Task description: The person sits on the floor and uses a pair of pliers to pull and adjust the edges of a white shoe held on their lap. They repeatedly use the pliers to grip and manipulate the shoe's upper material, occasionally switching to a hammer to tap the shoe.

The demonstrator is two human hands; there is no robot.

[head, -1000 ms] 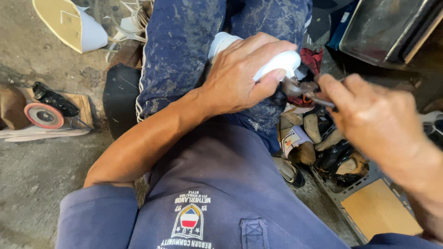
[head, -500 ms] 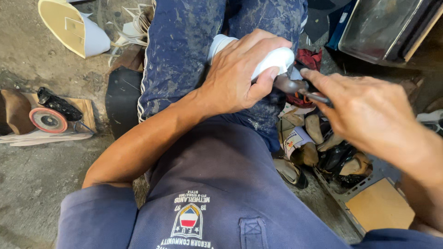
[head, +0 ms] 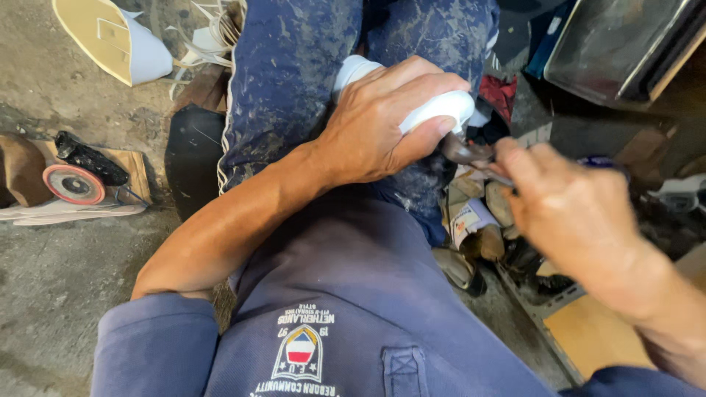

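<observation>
Two hands work close together over the person's lap. The left hand (head: 375,129) is wrapped around a white shoe (head: 434,110), fingers over its top and the thumb pressing near its pale end, and holds it firm against the thigh of the stained blue trousers (head: 294,81). The right hand (head: 573,213), a little blurred, is closed in a pinch on a thin metal tool (head: 471,153), whose dark tip touches the shoe at about 4 o'clock from the left hand.

The shoe looks light and rather stiff at its smooth white surface, which may be slippery, so I judge that a full grip around the body, as now, is better than a hold by the edge. The tool seems thin and hard; it is best held near its rear end.

Farther out, at 9 o'clock, a small grinder with a red disc (head: 73,184) lies on the concrete floor (head: 59,294). At 11 o'clock lies a cream shoe sole (head: 103,37). At 4 o'clock sits a tray of scraps (head: 507,250).
</observation>
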